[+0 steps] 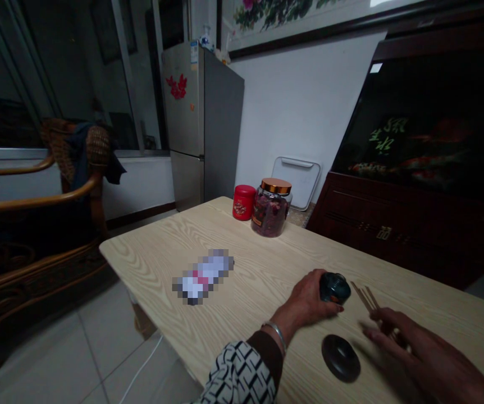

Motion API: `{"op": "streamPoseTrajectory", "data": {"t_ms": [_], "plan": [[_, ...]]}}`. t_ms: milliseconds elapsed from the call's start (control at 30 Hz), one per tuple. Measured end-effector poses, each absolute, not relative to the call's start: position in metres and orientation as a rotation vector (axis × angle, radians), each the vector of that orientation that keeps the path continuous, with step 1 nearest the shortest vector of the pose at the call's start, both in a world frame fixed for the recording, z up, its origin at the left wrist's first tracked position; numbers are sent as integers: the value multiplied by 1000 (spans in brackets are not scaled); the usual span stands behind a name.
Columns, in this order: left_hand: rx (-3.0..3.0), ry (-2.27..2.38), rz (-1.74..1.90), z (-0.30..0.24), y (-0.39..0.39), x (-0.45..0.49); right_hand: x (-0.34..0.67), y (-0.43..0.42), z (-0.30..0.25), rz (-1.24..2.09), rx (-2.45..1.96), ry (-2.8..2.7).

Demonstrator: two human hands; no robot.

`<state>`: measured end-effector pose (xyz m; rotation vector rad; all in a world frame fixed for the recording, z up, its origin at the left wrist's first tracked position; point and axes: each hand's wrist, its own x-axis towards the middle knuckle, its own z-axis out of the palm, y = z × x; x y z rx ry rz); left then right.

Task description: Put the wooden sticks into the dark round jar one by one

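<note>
A small, round, dark teal container (334, 287) sits in the left grip (305, 300), whose fingers curl around its side and hold it just above or on the pale wood-grain surface (149, 252); the contact below it cannot be made out. A silver bangle (276, 336) circles that wrist, above a black-and-white patterned sleeve (237, 373). Just below the container lies a flat, round, dark disc (341, 358), well clear of both grips.

The right grip (431, 353) is part open, its fingers (387, 328) loosely curved at the right side of the surface. A bundle of thin wooden sticks (366, 297) slants right beside those fingers, and whether the grip has hold of it cannot be told.

Farther along the surface stand a red cylindrical tin (244, 202) and, touching it or just beside it, a glass jar of dark dried petals with a gold lid (271, 207). A pixelated object (203, 276) lies mid-surface, too blurred to identify. Beyond stand a stainless steel refrigerator (202, 123), a woven rattan armchair (73, 168) on the left, and a dark fish tank (419, 129) on a wooden cabinet on the right.
</note>
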<state>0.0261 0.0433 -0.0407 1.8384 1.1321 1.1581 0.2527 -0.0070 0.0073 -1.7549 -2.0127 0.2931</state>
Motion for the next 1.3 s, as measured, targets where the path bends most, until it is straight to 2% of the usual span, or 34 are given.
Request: {"op": "streamPoseTrajectory", "data": {"t_ms": [167, 667, 800, 1033, 1167, 1300], "plan": [[1845, 1121, 1138, -39, 43, 25, 207, -25, 2, 461, -1511, -2328], [1859, 1133, 1107, -41, 44, 25, 210, -29, -34, 503, -1504, -2357], [1853, 1120, 1124, -43, 45, 26, 207, -24, -5, 657, -1462, -2197], [1842, 1112, 1120, -41, 44, 25, 185, 4, 59, 670, -1200, -1634], [1835, 1112, 1136, -41, 45, 25, 171, 29, 54, 816, -1077, -1250], [1840, 1115, 1150, -42, 46, 26, 169, 48, 32, 837, -1081, -1134]]}}
